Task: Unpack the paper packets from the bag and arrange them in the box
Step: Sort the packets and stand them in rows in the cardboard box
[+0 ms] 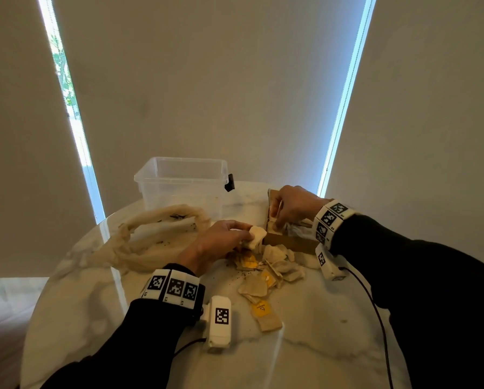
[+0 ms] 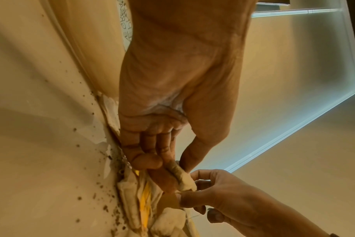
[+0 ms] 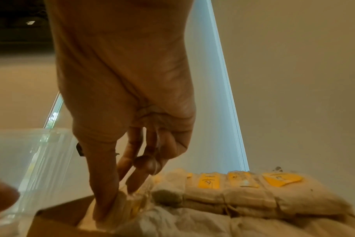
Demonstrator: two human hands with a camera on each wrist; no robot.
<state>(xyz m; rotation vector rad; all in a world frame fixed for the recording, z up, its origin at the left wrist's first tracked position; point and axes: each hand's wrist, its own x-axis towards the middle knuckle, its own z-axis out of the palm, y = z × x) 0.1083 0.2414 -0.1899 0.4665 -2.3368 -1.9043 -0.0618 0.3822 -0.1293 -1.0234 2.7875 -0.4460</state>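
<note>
Left hand (image 1: 218,242) pinching packet (image 1: 257,236), long axis toward box (image 1: 291,242)

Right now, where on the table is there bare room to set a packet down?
Bare marble table near the front edge, right of the loose packets. Crowded between the bag and cardboard box, where both hands work.

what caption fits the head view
Left hand lifts a paper packet while right hand arranges packets in the cardboard box.

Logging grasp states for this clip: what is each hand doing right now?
Left hand: pinching a cream paper packet.
Right hand: fingers gripping packets inside the brown cardboard box.
</note>
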